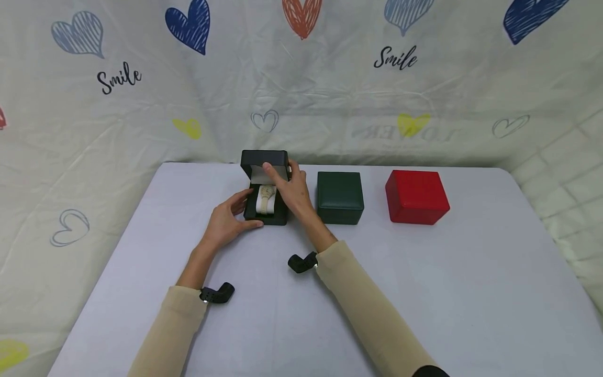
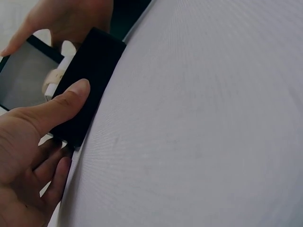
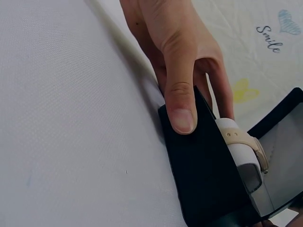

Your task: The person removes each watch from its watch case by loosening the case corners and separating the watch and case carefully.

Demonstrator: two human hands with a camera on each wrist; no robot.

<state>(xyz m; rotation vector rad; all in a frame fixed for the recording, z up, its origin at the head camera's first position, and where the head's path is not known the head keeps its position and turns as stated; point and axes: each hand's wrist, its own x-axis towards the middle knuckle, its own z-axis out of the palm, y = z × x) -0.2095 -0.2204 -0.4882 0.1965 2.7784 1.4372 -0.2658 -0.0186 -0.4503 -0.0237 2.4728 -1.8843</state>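
Observation:
A dark watch box [image 1: 280, 215] stands with its lid [image 1: 261, 156] raised at the far left of the table. Inside it, a watch [image 1: 267, 191] with a beige strap [image 3: 236, 135] is wrapped round a white cushion [image 3: 245, 153]. My left hand [image 1: 224, 222] grips the base, thumb across the front face and fingers along the left side. With my right hand [image 1: 297, 193] I hold the lid at its right, thumb over the pale lining and fingers round the outer edge. In the right wrist view the left hand [image 3: 177, 61] shows, and most of my right hand is out of frame.
A closed green box [image 1: 339, 199] stands just right of my right hand. Farther right is a red box [image 1: 417, 197]. All are on a white-covered table [image 1: 471, 293], with a heart-patterned cloth [image 1: 330, 84] hanging behind its back edge.

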